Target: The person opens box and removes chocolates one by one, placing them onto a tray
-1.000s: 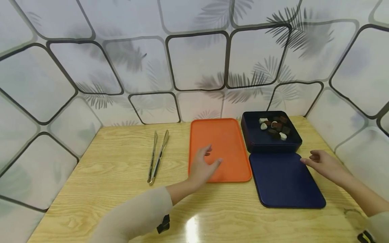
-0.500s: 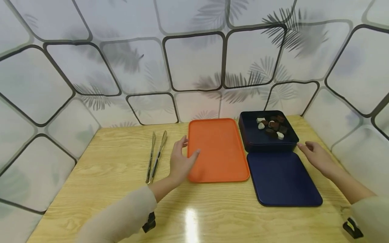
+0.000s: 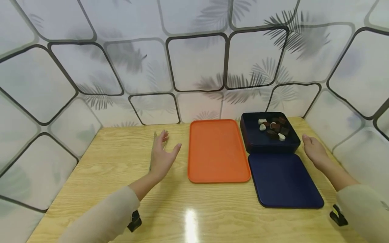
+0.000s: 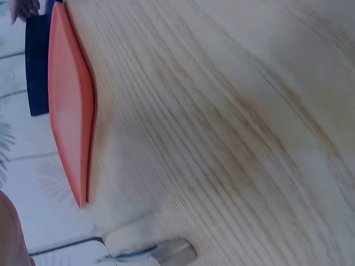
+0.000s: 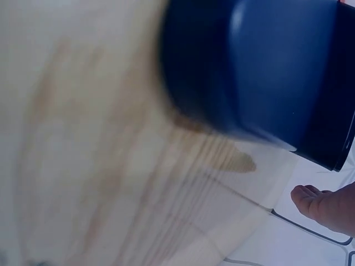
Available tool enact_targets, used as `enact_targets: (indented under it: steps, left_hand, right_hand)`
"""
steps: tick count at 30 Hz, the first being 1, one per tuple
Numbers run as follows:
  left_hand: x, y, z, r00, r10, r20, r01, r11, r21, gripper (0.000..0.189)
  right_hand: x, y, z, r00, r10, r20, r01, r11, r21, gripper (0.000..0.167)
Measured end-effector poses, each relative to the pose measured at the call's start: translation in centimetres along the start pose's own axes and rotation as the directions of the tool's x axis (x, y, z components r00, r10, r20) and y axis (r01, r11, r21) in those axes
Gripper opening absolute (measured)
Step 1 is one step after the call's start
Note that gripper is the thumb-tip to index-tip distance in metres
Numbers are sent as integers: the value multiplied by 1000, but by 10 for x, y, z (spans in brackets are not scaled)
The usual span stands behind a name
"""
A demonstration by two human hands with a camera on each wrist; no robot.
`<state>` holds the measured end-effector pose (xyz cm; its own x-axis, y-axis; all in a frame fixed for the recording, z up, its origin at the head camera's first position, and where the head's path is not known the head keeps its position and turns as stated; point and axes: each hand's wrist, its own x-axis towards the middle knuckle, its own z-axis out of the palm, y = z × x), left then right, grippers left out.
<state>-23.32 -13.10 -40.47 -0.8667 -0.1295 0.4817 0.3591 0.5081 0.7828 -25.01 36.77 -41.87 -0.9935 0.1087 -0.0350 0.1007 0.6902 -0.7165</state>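
Observation:
My left hand point(image 3: 161, 157) hovers over the metal tongs point(image 3: 154, 139), fingers spread and thumb held apart, with nothing in its grasp. It covers most of the tongs in the head view; their near end point(image 4: 175, 252) shows low in the left wrist view. My right hand point(image 3: 316, 153) is held off the right side of the dark blue box point(image 3: 271, 148), holding nothing. Inside that box lie several small brown and white chocolate-like pieces point(image 3: 275, 127). A flat dark blue lid point(image 3: 287, 182) lies in front of the box.
An orange tray point(image 3: 218, 152) lies flat between the tongs and the box, its right edge close to the lid. Patterned white cloth point(image 3: 197, 64) hangs behind and beside the wooden table point(image 3: 115, 152).
My left hand has moved left from above the orange tray to over the tongs. My right hand has shifted slightly, its fingers turning upward beside the box.

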Motion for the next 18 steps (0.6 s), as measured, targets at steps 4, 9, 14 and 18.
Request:
enact_targets:
  steps: [4, 9, 14, 18]
  left_hand:
    - [5, -11, -5, 999, -32, -26, 33, 998, 45, 71]
    - [11, -25, -14, 983, -177, 42, 169, 975, 146, 78]
    - [16, -33, -24, 929, -350, 120, 308, 911, 273, 89]
    - [16, -43, -29, 888, -429, 164, 350, 863, 365, 95]
  right_hand:
    - [5, 1, 0, 999, 20, -37, -18, 999, 40, 72]
    - [16, 0, 0, 998, 50, -44, -47, 996, 77, 74]
    - [28, -2, 2, 991, 87, -103, -78, 993, 92, 72]
    - [37, -4, 6, 973, 194, -122, -151, 943, 296, 67]
